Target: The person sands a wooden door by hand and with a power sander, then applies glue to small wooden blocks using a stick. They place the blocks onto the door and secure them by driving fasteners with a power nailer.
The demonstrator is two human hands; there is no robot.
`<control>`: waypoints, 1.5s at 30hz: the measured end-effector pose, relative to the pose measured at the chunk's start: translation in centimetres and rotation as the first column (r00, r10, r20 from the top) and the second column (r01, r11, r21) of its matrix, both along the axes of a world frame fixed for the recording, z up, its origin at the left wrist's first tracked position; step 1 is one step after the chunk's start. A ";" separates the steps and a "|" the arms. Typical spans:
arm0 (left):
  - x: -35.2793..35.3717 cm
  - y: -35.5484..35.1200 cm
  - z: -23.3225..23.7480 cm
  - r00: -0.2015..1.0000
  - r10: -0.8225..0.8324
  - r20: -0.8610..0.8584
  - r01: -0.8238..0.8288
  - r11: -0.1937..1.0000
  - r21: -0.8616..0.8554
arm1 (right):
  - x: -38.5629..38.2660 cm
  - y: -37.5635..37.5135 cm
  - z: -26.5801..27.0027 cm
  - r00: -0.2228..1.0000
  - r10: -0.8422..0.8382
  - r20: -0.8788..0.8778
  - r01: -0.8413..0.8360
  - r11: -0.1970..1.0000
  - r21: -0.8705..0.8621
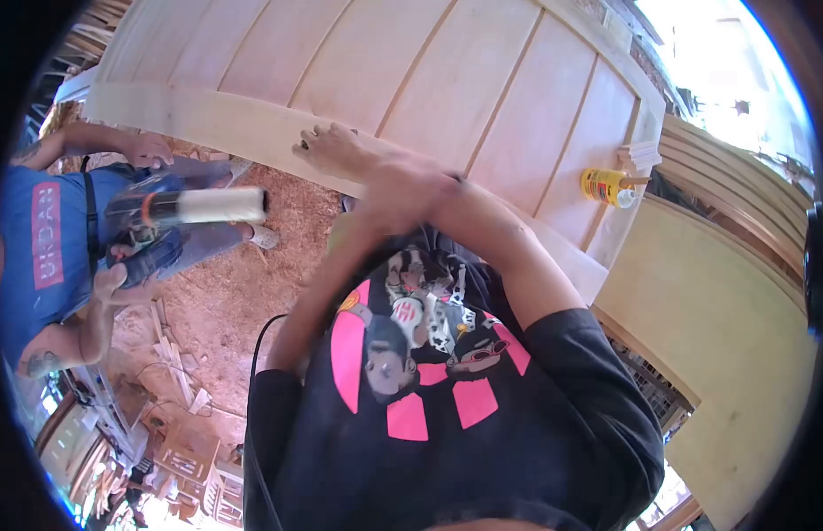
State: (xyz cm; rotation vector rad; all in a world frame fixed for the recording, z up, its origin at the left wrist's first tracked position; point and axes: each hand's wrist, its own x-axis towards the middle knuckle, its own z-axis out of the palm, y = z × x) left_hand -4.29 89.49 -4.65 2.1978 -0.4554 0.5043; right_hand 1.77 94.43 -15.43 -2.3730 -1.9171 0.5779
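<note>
Wooden door (482,80) fills upper centre of frame, lying flat and running from upper left toward right edge. Pale, unfinished timber, no paint or varnish visible. Long narrow boards side by side with thin dark grooves between them, and a broad plain rail crossing them along the near side. Outer frame piece visible at far right end. Right hand (336,149) rests on that rail, left of centre: palm down, fingers spread and pointing toward frame left, ring on one finger, nothing grasped. Left hand (386,196) comes up just beside right wrist, centre of frame. It is blurred and partly covered, so cannot tell whether clenched or slack. Black shirt (464,425) with pink and white print takes lower centre. Yellow glue bottle (606,188) lies on its side on the door, right of centre, with a small stack of wood offcuts (641,155) just above it. At left, a co-worker in a blue shirt (40,239): one co-worker hand (150,150) on the door's edge, another gripping a dark power tool (177,212) with a white barrel. Sawdust-covered floor (225,301) shows between the two people.
</note>
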 end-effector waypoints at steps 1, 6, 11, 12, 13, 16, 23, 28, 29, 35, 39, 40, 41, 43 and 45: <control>-0.4 3.9 -3.5 0.992 0.034 -0.119 -0.011 0.981 0.195 | 0.3 0.0 0.1 1.000 -0.012 0.015 0.010 0.993 0.115; -1.2 -3.7 2.8 0.932 -0.061 -0.357 0.012 0.990 -0.138 | -0.1 -1.2 -2.9 0.998 0.064 0.015 -0.065 0.985 0.161; -0.1 -5.2 4.0 0.966 -0.204 -0.156 0.157 0.950 -0.270 | 2.1 -4.1 -3.1 0.822 -0.093 -0.562 0.268 0.933 0.238; 0.9 -3.8 1.4 0.983 -0.037 -0.177 0.019 0.995 -0.100 | 2.6 -5.4 -2.4 0.748 -0.115 -0.654 0.388 0.875 0.290; 1.6 -1.9 -0.4 0.959 0.167 -0.230 -0.155 0.985 0.069 | 3.0 -7.7 -2.2 0.528 -0.182 -0.830 0.553 0.815 0.173; 4.3 2.9 -7.0 0.797 0.524 -0.300 -0.518 0.849 0.105 | 4.9 -13.2 -2.0 0.419 -0.441 -0.793 0.708 0.706 -0.018; 5.8 2.4 -10.0 0.871 0.423 -0.249 -0.296 0.857 0.421 | 4.1 -23.8 0.1 -0.148 -0.504 -0.851 0.909 0.269 -0.318; 8.3 0.2 -10.3 0.930 0.249 -0.269 -0.047 0.810 0.585 | 2.3 -26.6 1.5 -0.184 -0.474 -0.861 0.941 0.167 -0.293; 8.5 -0.2 -10.3 0.937 0.226 -0.268 -0.027 0.808 0.589 | 2.0 -27.0 1.7 -0.165 -0.474 -0.865 0.955 0.142 -0.260; 8.2 -1.4 -12.4 0.958 0.121 -0.259 0.078 0.761 0.644 | 0.7 -31.3 0.0 -0.100 -0.581 -0.808 0.980 0.082 -0.181; 7.0 -0.8 -14.6 0.954 0.086 -0.288 0.154 0.683 0.714 | 1.2 -32.3 -1.9 -0.038 -0.662 -0.748 0.984 0.105 -0.143; 6.8 -0.7 -15.1 0.958 0.033 -0.285 0.206 0.613 0.763 | 1.0 -32.1 -0.7 0.262 -0.827 -0.498 0.962 0.263 0.069; 6.8 -0.9 -14.8 0.958 0.037 -0.284 0.201 0.617 0.761 | 0.8 -32.0 0.4 0.498 -0.856 -0.143 0.860 0.465 0.210; 6.8 -1.2 -14.1 0.896 -0.012 -0.443 0.383 0.521 0.762 | 0.4 -31.0 2.2 0.529 -0.844 -0.088 0.843 0.511 0.170; 7.0 -1.3 -15.0 0.900 -0.039 -0.434 0.391 0.514 0.764 | 0.3 -27.7 7.1 0.564 -0.774 -0.286 0.824 0.506 0.256</control>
